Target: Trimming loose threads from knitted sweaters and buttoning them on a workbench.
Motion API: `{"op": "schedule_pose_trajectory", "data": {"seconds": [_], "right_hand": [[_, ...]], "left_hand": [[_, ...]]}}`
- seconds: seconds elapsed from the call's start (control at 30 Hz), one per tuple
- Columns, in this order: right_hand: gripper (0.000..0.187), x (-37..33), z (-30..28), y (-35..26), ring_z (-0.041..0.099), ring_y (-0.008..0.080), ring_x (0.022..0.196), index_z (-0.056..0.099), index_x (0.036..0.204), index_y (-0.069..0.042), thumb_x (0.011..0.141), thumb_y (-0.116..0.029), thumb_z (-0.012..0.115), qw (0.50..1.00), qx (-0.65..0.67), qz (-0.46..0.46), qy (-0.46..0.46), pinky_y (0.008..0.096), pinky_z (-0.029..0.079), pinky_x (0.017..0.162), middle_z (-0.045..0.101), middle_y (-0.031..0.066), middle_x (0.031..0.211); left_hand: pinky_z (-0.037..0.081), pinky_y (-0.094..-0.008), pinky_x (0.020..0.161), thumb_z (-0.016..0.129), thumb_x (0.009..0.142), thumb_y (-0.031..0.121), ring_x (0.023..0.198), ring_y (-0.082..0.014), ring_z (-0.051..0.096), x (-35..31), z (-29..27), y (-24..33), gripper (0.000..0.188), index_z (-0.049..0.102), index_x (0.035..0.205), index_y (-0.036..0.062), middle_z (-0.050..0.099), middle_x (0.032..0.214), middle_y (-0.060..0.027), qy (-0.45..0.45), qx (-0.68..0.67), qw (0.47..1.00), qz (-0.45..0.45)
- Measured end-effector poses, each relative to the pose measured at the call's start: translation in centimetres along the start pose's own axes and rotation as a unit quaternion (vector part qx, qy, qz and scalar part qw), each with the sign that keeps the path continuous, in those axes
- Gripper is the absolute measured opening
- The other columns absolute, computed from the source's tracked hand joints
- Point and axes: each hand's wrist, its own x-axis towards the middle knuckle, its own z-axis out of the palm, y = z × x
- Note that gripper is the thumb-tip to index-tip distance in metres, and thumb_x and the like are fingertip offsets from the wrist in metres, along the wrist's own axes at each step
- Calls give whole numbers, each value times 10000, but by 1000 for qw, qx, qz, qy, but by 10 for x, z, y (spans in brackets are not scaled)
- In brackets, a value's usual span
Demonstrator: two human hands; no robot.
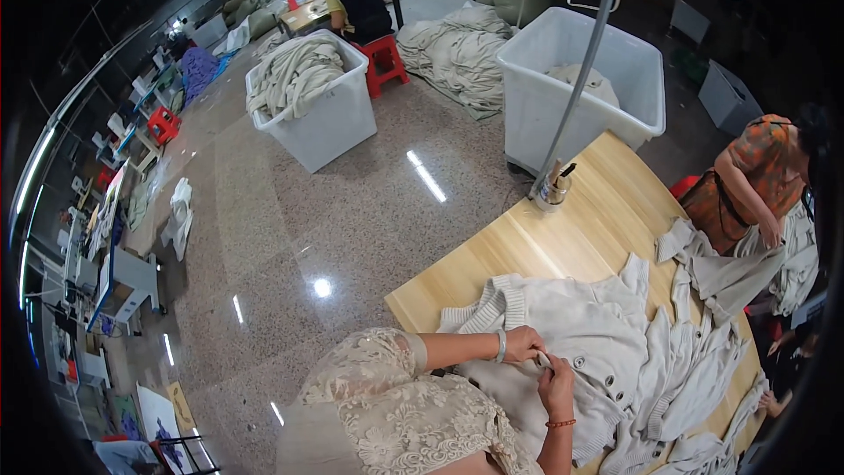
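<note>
A cream knitted cardigan (pixel 576 310) lies spread on the wooden table (pixel 563 220), with dark round buttons down its front. My left hand (pixel 525 343), a silver bangle at its wrist, pinches the cardigan's front edge. Close beside it, my right hand (pixel 556 387), wearing a red bead bracelet, has its fingers closed on the same edge. Whether a button sits between the fingertips is hidden. The ribbed hem or cuff (pixel 507 299) rests by the table's near left edge. More cream knitwear (pixel 690 369) overlaps on the right.
A co-worker (pixel 747 176) handles a garment at the table's right side. A metal pole (pixel 580 79) rises beside a small holder (pixel 552 193) at the far edge. Beyond stand two white bins (pixel 321 127) (pixel 563 119), a red stool (pixel 383 62) and a cloth heap (pixel 453 53).
</note>
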Motion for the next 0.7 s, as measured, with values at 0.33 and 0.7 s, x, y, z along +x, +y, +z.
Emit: {"op": "schedule_pose_trajectory", "data": {"seconds": [0.33,0.7], "right_hand": [[304,-8,14,18,605,306,661,625,977,40,728,100,462,997,67,-14,26,364,486,584,590,168,790],[213,-33,-18,17,607,352,737,626,877,-44,824,-248,654,993,-29,113,-14,444,483,661,625,160,789]], "left_hand": [[512,-339,635,589,694,100,674,-257,657,-6,-2,-1,206,708,849,34,683,749,-144,-23,-26,999,25],[504,-356,747,693,775,304,799,-250,639,-3,-12,1,285,659,916,59,660,860,-122,-38,64,996,-42]]}}
